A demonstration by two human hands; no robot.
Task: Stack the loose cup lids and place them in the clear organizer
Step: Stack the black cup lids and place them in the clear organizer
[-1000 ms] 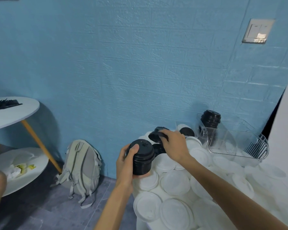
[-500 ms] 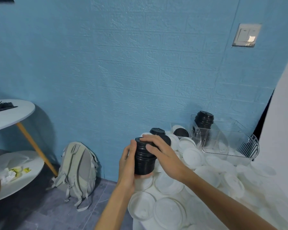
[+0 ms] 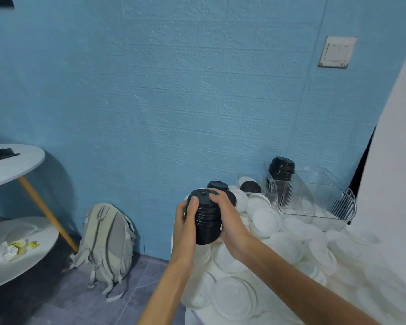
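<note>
With the left hand (image 3: 185,221) wrapped around the black lid stack (image 3: 208,221) and the right hand (image 3: 227,214) pressing its top, uneven pressure could buckle it.

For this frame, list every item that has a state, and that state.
Left hand: grips the held stack's side.
Right hand: fingers curled over the stack's top lid.
Held stack of black plastic cup lids: upright, off the table.
Clear plastic organizer: holds one black lid stack.
Loose white plastic lids: scattered, unstacked.
</note>
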